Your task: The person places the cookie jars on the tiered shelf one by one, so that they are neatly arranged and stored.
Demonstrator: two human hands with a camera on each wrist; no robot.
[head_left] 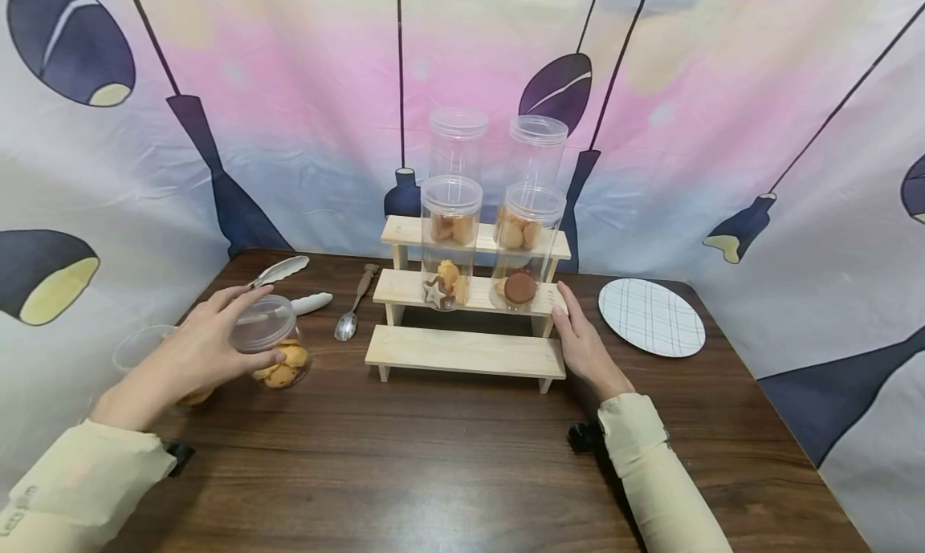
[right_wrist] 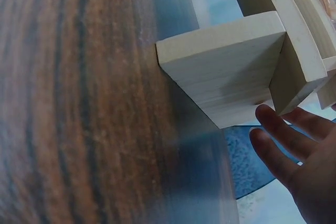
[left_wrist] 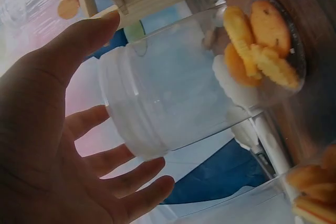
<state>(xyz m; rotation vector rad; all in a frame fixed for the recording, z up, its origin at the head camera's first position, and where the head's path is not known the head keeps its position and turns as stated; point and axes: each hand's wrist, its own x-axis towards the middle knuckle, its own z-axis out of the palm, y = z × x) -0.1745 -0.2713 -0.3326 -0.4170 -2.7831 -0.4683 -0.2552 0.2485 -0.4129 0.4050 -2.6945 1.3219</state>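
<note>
My left hand is spread around the lid end of a clear cookie jar on the table's left side. In the left wrist view, the thumb stands apart from the lid of this jar, and the fingers are loosely bent at its far side; firm contact cannot be made out. Several cookies lie at the jar's bottom. My right hand is at the right end of a three-step wooden stand. Its extended fingertips appear to touch the stand's side in the right wrist view.
Two cookie jars stand on the middle step, two lidded jars on the top step. Another clear jar is partly behind my left wrist. White-ended tongs and a spoon lie left of the stand; a checked plate lies right.
</note>
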